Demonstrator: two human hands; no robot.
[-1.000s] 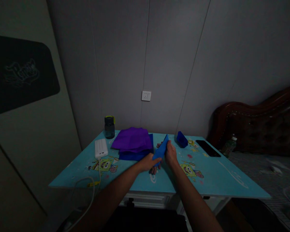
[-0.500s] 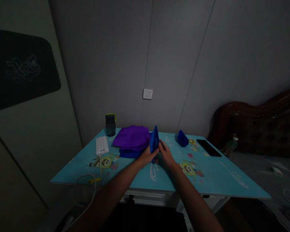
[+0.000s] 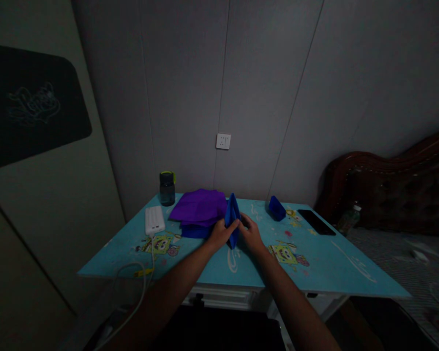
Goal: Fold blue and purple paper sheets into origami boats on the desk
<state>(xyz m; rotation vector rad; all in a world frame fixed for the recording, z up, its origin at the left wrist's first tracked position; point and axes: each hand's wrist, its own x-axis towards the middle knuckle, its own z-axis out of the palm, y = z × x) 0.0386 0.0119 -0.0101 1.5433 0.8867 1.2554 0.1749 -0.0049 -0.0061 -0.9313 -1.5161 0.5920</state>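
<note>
Between my hands stands a folded piece of blue paper (image 3: 232, 209), its pointed top upward and its layers spread a little. My left hand (image 3: 221, 233) grips it from the left, thumb across its near face. On the right edge, my right hand (image 3: 250, 231) holds it with curled fingers. Just left lies a stack of purple paper sheets (image 3: 199, 207) with blue sheets (image 3: 193, 231) beneath. A small folded dark-blue paper piece (image 3: 277, 208) rests on the table to the right.
The light-blue cartoon table (image 3: 201, 268) meets the wall. A dark water bottle (image 3: 167, 188) and a white power bank (image 3: 154, 220) with a cable (image 3: 143, 292) are at left. A black phone (image 3: 316, 222) lies near the right edge, beside a plastic bottle (image 3: 349, 220) beyond it.
The blue paper has turned and dropped slightly between my hands, and its layers now show more toward me. My left thumb has moved across its front.
</note>
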